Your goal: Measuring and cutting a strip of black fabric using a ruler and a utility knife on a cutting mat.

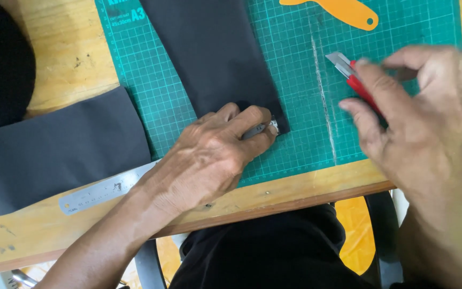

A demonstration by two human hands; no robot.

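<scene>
Your left hand (215, 147) presses a steel ruler (102, 190) onto the dark fabric strip (215, 59), fingers clenched, steadying it; your right hand (418, 118) grips the red utility knife (351, 75) near the worktop's front edge.

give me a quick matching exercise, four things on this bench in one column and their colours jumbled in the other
Things:
1. cutting mat
2. utility knife in the right hand
3. steel ruler under the left hand
4. fabric strip on the mat

Colours:
A. dark grey
B. silver
C. green with a grid
D. red handle

Pairs: 1-C, 2-D, 3-B, 4-A
</scene>
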